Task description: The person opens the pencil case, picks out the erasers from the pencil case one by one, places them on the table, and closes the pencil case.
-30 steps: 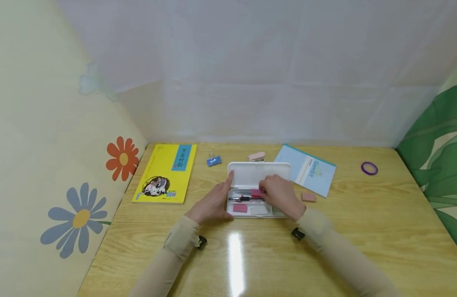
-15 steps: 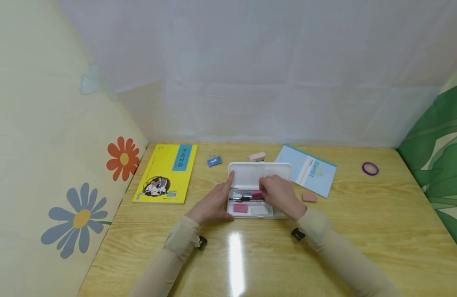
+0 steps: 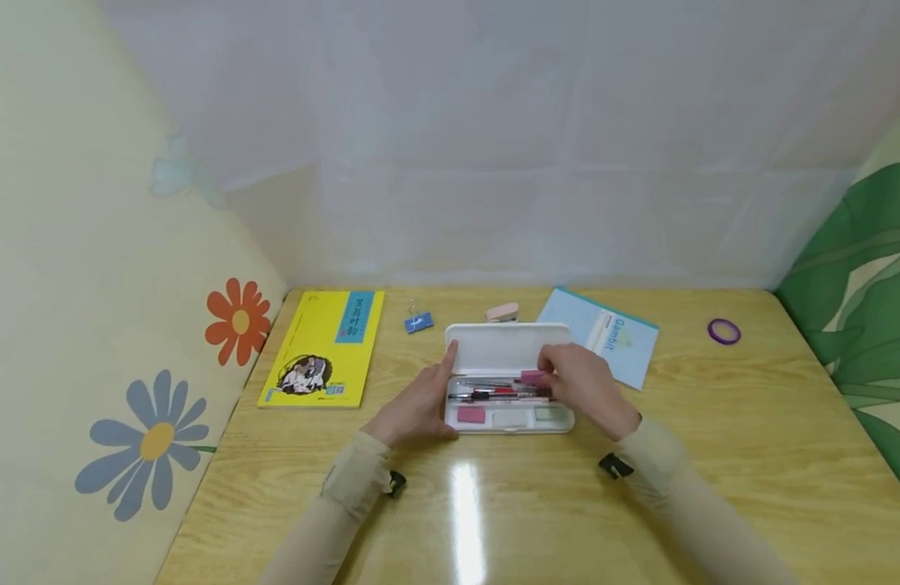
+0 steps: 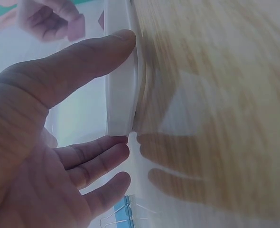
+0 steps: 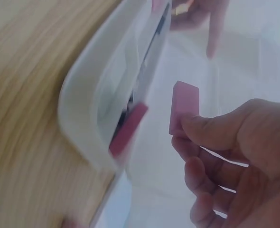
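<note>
A white pencil case (image 3: pixel 507 349) lies with its lid raised, holding several pens (image 3: pixel 494 395) in the rear compartment. In front of them sit a pink eraser (image 3: pixel 471 415), a white block (image 3: pixel 512 418) and a pale green one (image 3: pixel 550 414). My left hand (image 3: pixel 413 406) spans the case's left end, thumb at the front edge and straight fingers by the lid. Between thumb and forefinger, my right hand (image 3: pixel 585 386) pinches a pink eraser (image 5: pixel 185 107) above the case's right part. Another pink block (image 5: pixel 129 130) shows at the case's end in the right wrist view.
Behind the case are a blue binder clip (image 3: pixel 418 322), a pale pink stapler (image 3: pixel 502 312) and a light blue notebook (image 3: pixel 640 345). A yellow book (image 3: pixel 322 349) lies at left, a purple ring (image 3: pixel 724 331) at right. A wall stands behind the table.
My right hand has moved right with the pink eraser, uncovering the pen ends and the pale green block. It now hides the eraser on the table. My left hand stays at the case.
</note>
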{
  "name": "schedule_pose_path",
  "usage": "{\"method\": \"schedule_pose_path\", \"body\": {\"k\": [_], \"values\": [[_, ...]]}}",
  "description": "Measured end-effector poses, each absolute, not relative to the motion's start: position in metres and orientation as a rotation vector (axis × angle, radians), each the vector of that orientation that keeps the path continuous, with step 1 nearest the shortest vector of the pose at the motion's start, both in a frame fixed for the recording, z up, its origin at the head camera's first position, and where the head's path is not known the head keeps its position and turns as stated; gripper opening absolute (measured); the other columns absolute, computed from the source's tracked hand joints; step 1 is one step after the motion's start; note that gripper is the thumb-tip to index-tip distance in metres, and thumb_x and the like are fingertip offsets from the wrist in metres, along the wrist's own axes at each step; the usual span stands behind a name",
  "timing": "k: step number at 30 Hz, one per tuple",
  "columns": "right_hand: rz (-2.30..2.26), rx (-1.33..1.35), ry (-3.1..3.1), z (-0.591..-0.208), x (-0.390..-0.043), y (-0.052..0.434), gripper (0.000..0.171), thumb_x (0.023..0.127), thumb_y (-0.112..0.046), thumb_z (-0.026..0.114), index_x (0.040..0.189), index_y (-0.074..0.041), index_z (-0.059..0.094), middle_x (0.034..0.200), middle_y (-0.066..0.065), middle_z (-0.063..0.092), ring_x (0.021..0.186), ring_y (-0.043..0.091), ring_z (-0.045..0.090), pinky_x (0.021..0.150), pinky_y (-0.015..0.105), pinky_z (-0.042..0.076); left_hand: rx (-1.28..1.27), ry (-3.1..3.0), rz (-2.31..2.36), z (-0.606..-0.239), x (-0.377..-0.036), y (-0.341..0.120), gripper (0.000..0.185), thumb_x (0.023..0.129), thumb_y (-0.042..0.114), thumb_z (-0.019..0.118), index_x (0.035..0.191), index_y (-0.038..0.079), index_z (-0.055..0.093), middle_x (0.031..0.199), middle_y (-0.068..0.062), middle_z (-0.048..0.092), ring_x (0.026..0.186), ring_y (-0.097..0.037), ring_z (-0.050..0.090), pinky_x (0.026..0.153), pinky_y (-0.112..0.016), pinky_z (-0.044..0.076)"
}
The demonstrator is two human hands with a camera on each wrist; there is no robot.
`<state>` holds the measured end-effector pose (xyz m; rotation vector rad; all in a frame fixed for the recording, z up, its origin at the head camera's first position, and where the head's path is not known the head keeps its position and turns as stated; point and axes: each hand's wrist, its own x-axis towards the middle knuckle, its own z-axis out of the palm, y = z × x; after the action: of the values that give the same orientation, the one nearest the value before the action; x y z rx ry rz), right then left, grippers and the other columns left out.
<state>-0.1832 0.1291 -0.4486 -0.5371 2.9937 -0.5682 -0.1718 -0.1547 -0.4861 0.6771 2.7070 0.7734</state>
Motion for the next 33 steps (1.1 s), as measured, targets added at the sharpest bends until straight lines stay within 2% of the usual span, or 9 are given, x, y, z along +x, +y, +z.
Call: {"method": "schedule_pose_path", "body": {"k": [9, 16, 21, 26, 33], "values": [[-0.594, -0.465, 3.048, -0.449, -0.178, 0.178, 0.009, 0.084, -0.008, 0.076, 0.093, -0.01, 0.073, 0.088, 0.006, 0.074, 0.079, 0.022, 0.066, 0.068, 0.038, 0.056, 0.639, 2.705, 0.771, -0.485, -0.17, -0.155, 0.145, 0.067, 0.02, 0.095, 0.163, 0.019, -0.014, 0.158, -0.024, 0.038, 0.144, -0.036, 0.041, 0.124, -0.046, 0.033], [-0.608, -0.322, 3.024, -0.452, -0.174, 0.215, 0.011, 0.086, -0.016, 0.078, 0.092, -0.009, 0.072, 0.088, 0.007, 0.073, 0.076, 0.022, 0.063, 0.067, 0.038, 0.054, 0.645, 2.703, 0.759, -0.485, -0.171, -0.154, 0.147, 0.067, 0.021, 0.096, 0.163, 0.019, -0.016, 0.159, -0.024, 0.037, 0.144, -0.036, 0.041, 0.124, -0.047, 0.033], [-0.581, -0.268, 3.052, -0.455, -0.17, 0.24, 0.007, 0.087, -0.009, 0.075, 0.092, -0.006, 0.072, 0.089, 0.013, 0.074, 0.077, 0.026, 0.067, 0.066, 0.042, 0.056, 0.648, 2.711, 0.75, -0.485, -0.17, -0.154, 0.147, 0.066, 0.022, 0.097, 0.163, 0.017, -0.015, 0.159, -0.024, 0.037, 0.143, -0.037, 0.042, 0.124, -0.047, 0.034], [-0.568, -0.211, 3.025, -0.457, -0.165, 0.263, 0.007, 0.088, -0.01, 0.075, 0.09, -0.005, 0.071, 0.089, 0.013, 0.073, 0.077, 0.025, 0.065, 0.064, 0.039, 0.054, 0.633, 2.707, 0.751, -0.485, -0.169, -0.153, 0.147, 0.067, 0.022, 0.096, 0.163, 0.018, -0.015, 0.159, -0.023, 0.038, 0.143, -0.036, 0.042, 0.124, -0.047, 0.034], [-0.557, -0.153, 2.963, -0.458, -0.157, 0.286, 0.004, 0.086, -0.005, 0.075, 0.087, -0.004, 0.071, 0.089, 0.014, 0.072, 0.081, 0.03, 0.066, 0.07, 0.047, 0.056, 0.634, 2.715, 0.745, -0.483, -0.169, -0.154, 0.147, 0.066, 0.022, 0.096, 0.163, 0.018, -0.014, 0.159, -0.024, 0.038, 0.143, -0.037, 0.042, 0.124, -0.048, 0.034]]}}
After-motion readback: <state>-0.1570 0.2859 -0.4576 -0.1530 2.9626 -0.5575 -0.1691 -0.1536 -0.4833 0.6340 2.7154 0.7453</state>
